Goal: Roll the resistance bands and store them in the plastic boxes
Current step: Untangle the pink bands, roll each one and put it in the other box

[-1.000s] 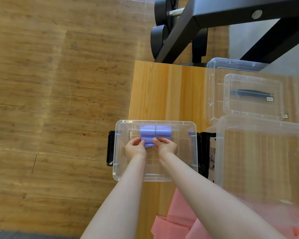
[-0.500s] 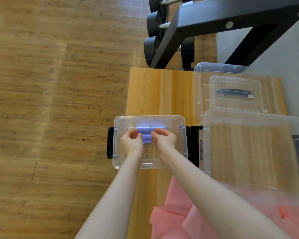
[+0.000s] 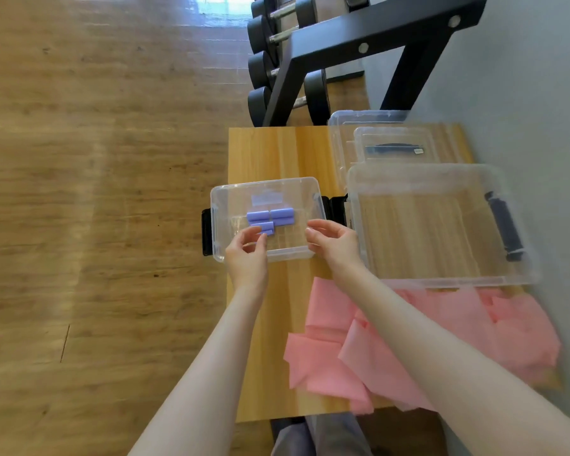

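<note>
Several rolled purple bands (image 3: 270, 218) lie in the small clear box (image 3: 313, 255) on the worktop (image 3: 270, 153). Left hand (image 3: 247, 255) and right hand (image 3: 334, 242) hover at its near rim, fingers released, grasping nothing; pink bands (image 3: 329, 357) lie nearer.

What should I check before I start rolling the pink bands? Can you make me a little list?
1. Purple rolls lie inside the small box: ok.
2. Left hand holds nothing: ok.
3. Right hand holds nothing: ok.
4. Pink bands are within reach on the table: ok.
5. Pink bands are flat, ready to roll: not ok, they lie crumpled in a heap.
6. Big box is open with room inside: ok.
</note>
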